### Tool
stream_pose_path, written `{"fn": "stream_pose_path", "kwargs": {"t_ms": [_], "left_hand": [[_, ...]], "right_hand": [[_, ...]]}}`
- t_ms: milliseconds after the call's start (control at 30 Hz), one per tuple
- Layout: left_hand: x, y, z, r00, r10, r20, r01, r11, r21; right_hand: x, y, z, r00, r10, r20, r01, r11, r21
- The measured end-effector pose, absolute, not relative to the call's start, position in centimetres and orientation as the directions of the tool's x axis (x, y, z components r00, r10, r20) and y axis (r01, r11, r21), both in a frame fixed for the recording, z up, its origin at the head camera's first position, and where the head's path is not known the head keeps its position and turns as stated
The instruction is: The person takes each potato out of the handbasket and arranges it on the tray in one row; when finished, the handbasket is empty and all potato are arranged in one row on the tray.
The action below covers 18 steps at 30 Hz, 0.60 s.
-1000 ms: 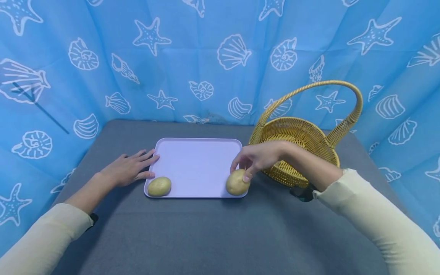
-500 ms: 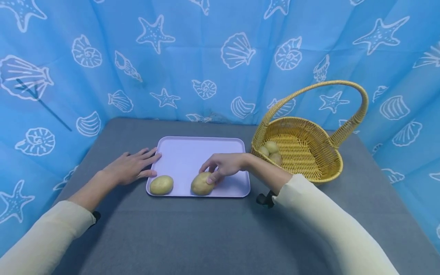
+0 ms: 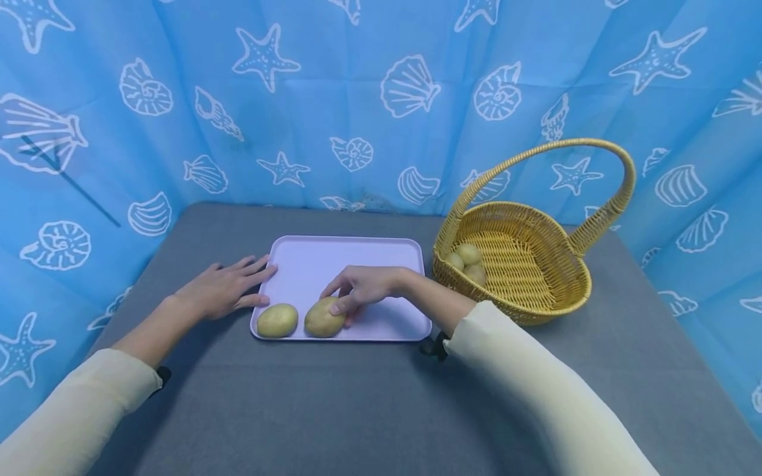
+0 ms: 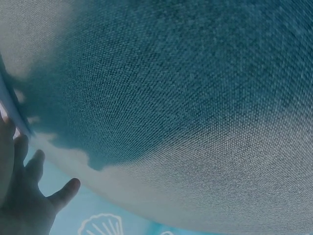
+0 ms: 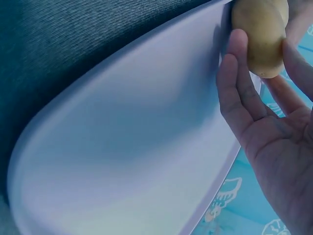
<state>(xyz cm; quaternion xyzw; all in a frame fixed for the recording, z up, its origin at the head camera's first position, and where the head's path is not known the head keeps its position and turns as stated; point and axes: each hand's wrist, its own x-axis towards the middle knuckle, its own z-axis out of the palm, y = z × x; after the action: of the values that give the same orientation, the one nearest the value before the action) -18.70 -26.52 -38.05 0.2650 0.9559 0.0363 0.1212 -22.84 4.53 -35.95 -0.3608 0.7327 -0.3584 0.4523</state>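
Note:
My right hand (image 3: 364, 291) holds a potato (image 3: 322, 320) between thumb and fingers, low over the front middle of the lilac tray (image 3: 381, 324). In the right wrist view the same potato (image 5: 261, 41) shows between the thumb and the fingers. Another potato (image 3: 277, 321) lies in the tray's front left corner, a small gap from the held one. The left hand (image 3: 225, 289) rests at the tray's left edge, its fingers spread over the rim. Dark against the cloth, that hand (image 4: 29, 196) also appears in the left wrist view, with nothing in its grasp.
A yellow wicker basket (image 3: 550, 264) with a tall arched handle stands right of the tray. Several potatoes (image 3: 469, 254) sit at its left side. Grey cloth (image 3: 274, 410) covers the table, and a blue curtain (image 3: 333, 99) with shells and starfish hangs behind.
My right hand has carried the potato leftward along the tray's front, from its right corner to beside the other potato. The basket's potatoes have come into sight. The left hand stays put.

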Motion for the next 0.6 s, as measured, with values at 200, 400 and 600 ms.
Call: {"fn": "stream_pose_path", "kwargs": {"t_ms": [200,400,600], "left_hand": [[-18.8,-26.6,-38.2,-0.832,0.515,-0.206,0.498,0.857,0.132],[-18.7,-26.6,-38.1,-0.832,0.516,-0.203,0.497,0.856,0.141],[-18.6,-26.5,-38.1,-0.829,0.524,-0.196,0.504,0.852,0.142]], "right_hand": [[-22.6,3.4,-36.1,-0.435,-0.82,-0.371,-0.22,0.496,-0.84],[-22.4,2.9,-36.2,-0.454,-0.832,-0.318,-0.271,0.469,-0.841],[-22.3,2.9,-36.1,-0.447,-0.837,-0.316,-0.344,0.487,-0.803]]}}
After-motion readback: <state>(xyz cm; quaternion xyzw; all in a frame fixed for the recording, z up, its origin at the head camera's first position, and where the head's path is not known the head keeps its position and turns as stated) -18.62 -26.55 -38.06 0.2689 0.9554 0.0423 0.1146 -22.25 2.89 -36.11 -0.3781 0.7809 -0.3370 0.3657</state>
